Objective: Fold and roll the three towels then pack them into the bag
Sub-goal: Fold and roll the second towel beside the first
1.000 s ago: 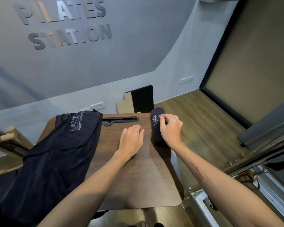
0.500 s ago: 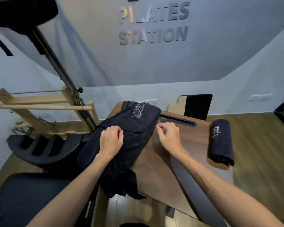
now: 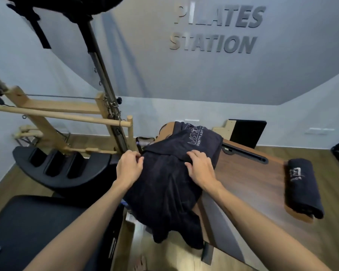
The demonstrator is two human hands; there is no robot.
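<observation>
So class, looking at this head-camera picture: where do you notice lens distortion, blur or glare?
Head view: wide-angle bending curves the wall-floor line and stretches the forearms; the wall lettering is motion-smeared; soft glare streaks the wooden table; the rolled towel and the unrolled towels stay fairly sharp.

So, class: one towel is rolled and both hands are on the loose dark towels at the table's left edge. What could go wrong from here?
1. The loose towels hang well over the table edge; lifting one may drag the rest to the floor.
2. The left hand pinches an edge and the right hand grips a fold; they may hold different layers, spoiling the fold.
3. The rolled towel lies at the table's right edge and could be knocked off.
</observation>
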